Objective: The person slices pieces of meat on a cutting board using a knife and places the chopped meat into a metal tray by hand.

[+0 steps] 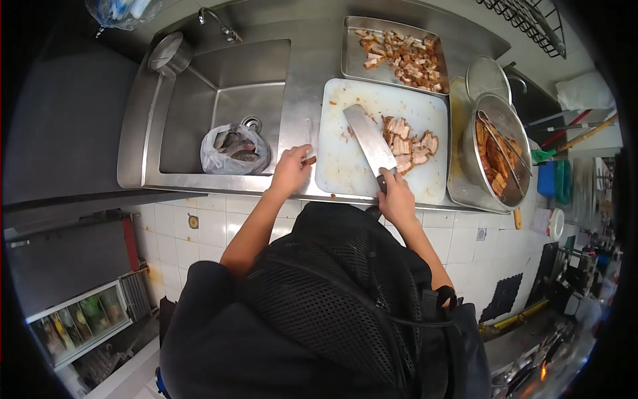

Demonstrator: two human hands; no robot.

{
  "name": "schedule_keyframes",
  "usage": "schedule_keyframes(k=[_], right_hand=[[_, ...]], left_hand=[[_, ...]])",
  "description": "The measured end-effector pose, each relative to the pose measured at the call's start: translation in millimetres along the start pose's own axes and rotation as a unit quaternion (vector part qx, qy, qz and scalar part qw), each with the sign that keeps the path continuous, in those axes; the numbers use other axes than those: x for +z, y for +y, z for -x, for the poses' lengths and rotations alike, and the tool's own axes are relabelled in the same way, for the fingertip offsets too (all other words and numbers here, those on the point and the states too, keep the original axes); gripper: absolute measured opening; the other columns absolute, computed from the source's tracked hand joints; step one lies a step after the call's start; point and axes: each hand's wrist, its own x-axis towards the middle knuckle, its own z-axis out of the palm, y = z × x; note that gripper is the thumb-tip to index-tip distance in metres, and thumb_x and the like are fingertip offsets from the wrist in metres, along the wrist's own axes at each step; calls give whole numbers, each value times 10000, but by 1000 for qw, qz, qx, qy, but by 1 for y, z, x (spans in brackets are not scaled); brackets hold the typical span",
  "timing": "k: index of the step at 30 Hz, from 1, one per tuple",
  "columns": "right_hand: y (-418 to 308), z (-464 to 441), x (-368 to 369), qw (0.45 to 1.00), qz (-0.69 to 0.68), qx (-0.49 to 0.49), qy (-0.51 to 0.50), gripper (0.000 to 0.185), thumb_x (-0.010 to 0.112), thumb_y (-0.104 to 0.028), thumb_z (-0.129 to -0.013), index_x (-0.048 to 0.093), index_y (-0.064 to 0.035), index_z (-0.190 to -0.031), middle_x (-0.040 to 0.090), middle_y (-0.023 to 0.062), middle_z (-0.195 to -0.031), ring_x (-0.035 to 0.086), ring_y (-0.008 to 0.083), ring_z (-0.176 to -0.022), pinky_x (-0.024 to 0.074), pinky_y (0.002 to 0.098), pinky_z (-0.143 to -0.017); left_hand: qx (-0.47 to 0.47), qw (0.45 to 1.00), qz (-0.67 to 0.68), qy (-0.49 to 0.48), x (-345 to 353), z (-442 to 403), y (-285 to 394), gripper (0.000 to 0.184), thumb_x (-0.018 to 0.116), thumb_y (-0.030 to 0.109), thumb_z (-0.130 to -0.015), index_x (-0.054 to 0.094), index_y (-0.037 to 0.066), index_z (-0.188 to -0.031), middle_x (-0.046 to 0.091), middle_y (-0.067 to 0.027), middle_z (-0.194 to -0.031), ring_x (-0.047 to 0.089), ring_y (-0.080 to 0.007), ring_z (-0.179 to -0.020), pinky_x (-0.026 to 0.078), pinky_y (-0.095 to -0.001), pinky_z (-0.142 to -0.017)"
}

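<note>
My right hand [397,197] is closed round the dark handle of a cleaver [369,138], whose wide blade lies over the white cutting board [342,159]. Right beside the blade, sliced cooked meat [415,147] is spread on the board. Left of the board, over the steel counter, my left hand [291,170] pinches a small brown piece [309,161], which looks like meat. Behind the board a metal tray [347,50] holds many chopped meat pieces.
At left, a sink [189,126] holds a plastic bag [236,149] with dark contents and a metal pot [171,56]. To the right stands a steel bowl [473,143] of meat with tongs, on another tray [458,166]. A faucet [219,25] rises behind the sink.
</note>
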Motion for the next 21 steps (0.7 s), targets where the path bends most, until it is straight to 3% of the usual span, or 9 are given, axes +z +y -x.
schedule_keyframes(k=[3,6,7,9,12,14,17,19,21], right_hand=[[4,2,3,1000,13,-1,6,675,775,-92,-840,526,-126,-1467,602,220,-1296,625,421,-1134,550,524,-936],[4,2,3,1000,4,-8,10,682,776,-89,-837,520,-127,-1468,598,214,-1273,622,425,-1135,557,522,-935],[3,2,2,1000,4,-1,21,682,776,-89,-837,520,-127,-1468,598,214,-1273,622,425,-1135,557,522,-935],[1,2,1,1000,3,0,11,677,775,-82,-828,525,-126,-1455,600,210,-1247,624,425,-1134,560,522,-929],[2,3,0,1000,-1,-3,30,660,766,-66,-816,533,-117,-1432,600,212,-1241,631,429,-1118,567,529,-904],[1,5,5,999,-6,-5,33,652,757,-62,-816,534,-114,-1426,600,215,-1243,634,434,-1107,570,532,-895],[4,3,5,998,10,-26,57,634,714,-46,-818,526,-103,-1421,628,225,-1169,668,438,-1010,574,539,-861],[-3,4,-6,983,-132,-19,126,591,679,-40,-821,542,-77,-1394,631,188,-975,677,363,-825,566,468,-777],[-6,13,-23,965,-234,38,110,557,677,-46,-839,553,-66,-1382,613,153,-914,641,301,-762,539,422,-730]], left_hand=[[49,994,-82,-58,4,-2,13,486,674,23,-844,642,70,-1326,699,-173,-1094,643,-395,-1068,537,-491,-925],[25,995,-92,35,8,-3,5,475,679,37,-829,643,40,-1303,710,-191,-1045,668,-408,-1022,540,-502,-911],[-25,998,-20,48,7,-5,2,431,703,60,-868,646,27,-1294,708,-165,-910,700,-355,-917,563,-445,-850],[-164,983,65,43,11,-20,2,400,756,123,-910,653,14,-1281,711,-108,-832,703,-234,-847,563,-364,-788],[-134,975,170,55,19,-82,-4,484,802,182,-927,623,3,-1340,731,-78,-918,677,-142,-888,548,-311,-790],[-58,952,291,81,0,-131,55,566,811,185,-924,577,-6,-1403,741,-83,-1019,669,-140,-918,548,-310,-801],[-67,942,325,48,-18,-179,113,628,813,172,-937,534,-12,-1470,733,-88,-1140,675,-141,-978,543,-312,-880],[-8,950,301,81,-9,-191,118,549,779,148,-958,557,-19,-1432,731,-85,-1091,678,-149,-953,552,-320,-856],[12,961,267,67,25,-181,73,506,772,132,-944,587,-6,-1394,731,-87,-1079,674,-147,-922,554,-320,-822]])
